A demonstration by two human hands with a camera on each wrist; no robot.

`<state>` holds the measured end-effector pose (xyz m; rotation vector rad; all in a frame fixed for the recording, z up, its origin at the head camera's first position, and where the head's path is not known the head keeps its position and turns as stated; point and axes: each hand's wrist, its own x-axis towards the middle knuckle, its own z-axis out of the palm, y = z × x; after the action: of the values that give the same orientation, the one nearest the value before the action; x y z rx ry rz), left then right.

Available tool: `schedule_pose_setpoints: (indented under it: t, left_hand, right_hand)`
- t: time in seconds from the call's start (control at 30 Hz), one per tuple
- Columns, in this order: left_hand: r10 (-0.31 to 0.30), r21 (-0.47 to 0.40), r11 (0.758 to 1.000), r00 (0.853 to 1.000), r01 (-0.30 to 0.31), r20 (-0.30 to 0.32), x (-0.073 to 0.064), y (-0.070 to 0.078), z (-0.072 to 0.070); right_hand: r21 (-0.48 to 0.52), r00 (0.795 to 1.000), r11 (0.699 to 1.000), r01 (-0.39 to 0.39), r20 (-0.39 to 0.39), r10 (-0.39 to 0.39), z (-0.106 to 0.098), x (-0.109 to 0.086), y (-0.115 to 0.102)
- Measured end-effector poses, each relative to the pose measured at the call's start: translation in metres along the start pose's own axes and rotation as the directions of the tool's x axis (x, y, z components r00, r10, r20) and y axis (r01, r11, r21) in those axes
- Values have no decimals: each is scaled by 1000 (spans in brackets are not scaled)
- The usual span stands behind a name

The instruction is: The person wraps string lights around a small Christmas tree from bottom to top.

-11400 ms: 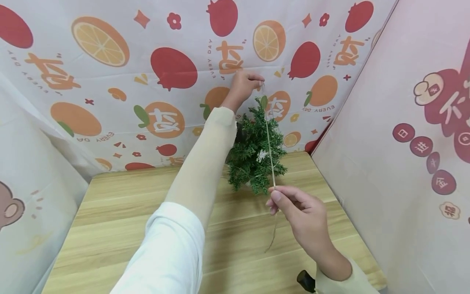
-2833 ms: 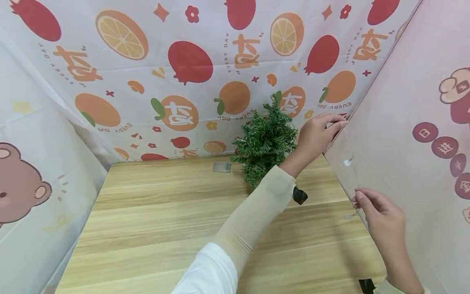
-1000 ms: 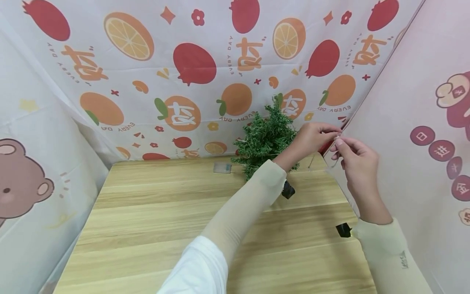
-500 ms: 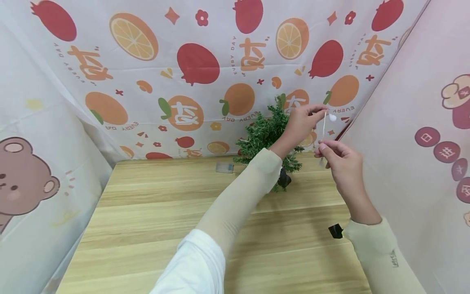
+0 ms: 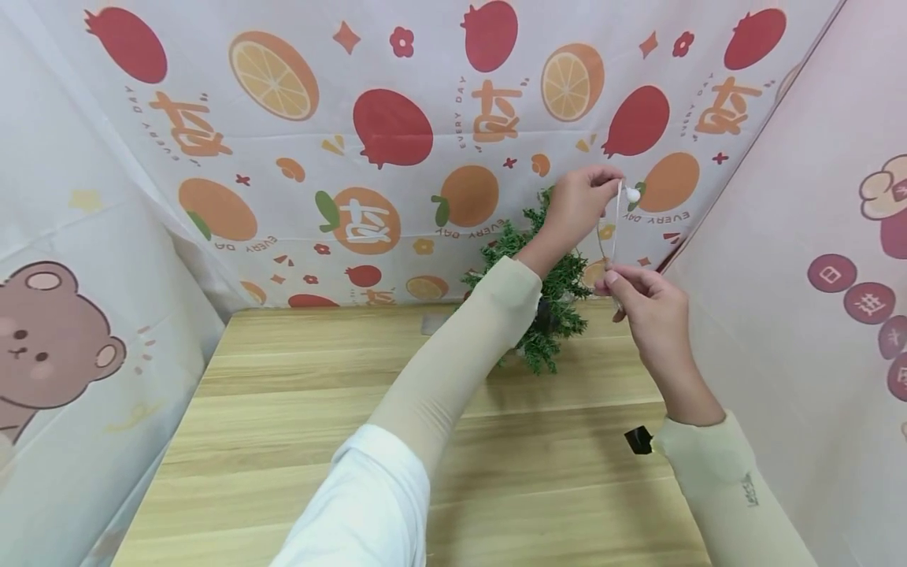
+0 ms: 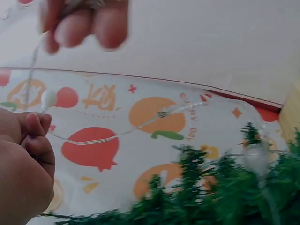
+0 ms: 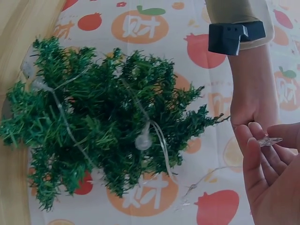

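Note:
A string of fairy lights point(image 5: 616, 224) runs between my two hands beside a small green artificial tree point(image 5: 542, 354). My left hand point(image 5: 577, 203), raised over the tree's right side, pinches the thin wire close to a round white bulb point(image 5: 633, 194). Lower and to the right, my right hand point(image 5: 646, 303) pinches the string between thumb and fingers. In the right wrist view a clear plastic piece point(image 7: 269, 141) shows at those fingertips. More of the string lies on the branches, with a bulb point(image 7: 143, 139) in the greenery. My left forearm hides part of the tree in the head view.
A small clear box point(image 5: 434, 324) lies on the wooden table point(image 5: 319, 441), left of the tree and partly behind my left sleeve. A fruit-patterned cloth point(image 5: 298, 228) hangs behind, and a pale printed panel point(image 5: 765, 260) stands at the right.
A second ago my hands were together right of the tree. Since then my left hand has risen leftwards with the bulb, stretching the wire between them, while my right hand has shifted left.

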<state>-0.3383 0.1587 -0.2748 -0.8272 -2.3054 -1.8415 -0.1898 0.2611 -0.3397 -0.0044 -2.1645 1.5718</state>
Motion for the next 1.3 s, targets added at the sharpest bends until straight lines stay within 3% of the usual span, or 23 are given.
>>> schedule_pose_setpoints:
  t: [0.07, 0.27, 0.53, 0.77, 1.07, 1.3]
  left_hand:
    - [-25, -5, 1000, 1000, 25, 12, 4, 5, -7]
    - [-44, 104, 994, 999, 41, 28, 18, 20, -28]
    - [12, 179, 983, 991, -35, 130, 30, 35, -46]
    - [19, 189, 981, 985, -52, 171, 46, 11, -65]
    - [-33, 104, 994, 994, 22, 100, 57, -28, -81]
    - [-47, 16, 999, 999, 47, 8, 54, -44, -89]
  right_hand:
    - [25, 1000, 1000, 10, 8, -10, 2, 1, -3]
    - [65, 996, 994, 92, -8, -92, 8, 8, -13]
    - [116, 991, 984, 137, -12, -136, 19, 13, -25]
    - [81, 988, 985, 152, -10, -152, 31, 20, -35]
    - [75, 989, 988, 138, 38, -141, 59, 37, -47]
    - [50, 988, 992, 119, 89, -123, 84, 44, -55]
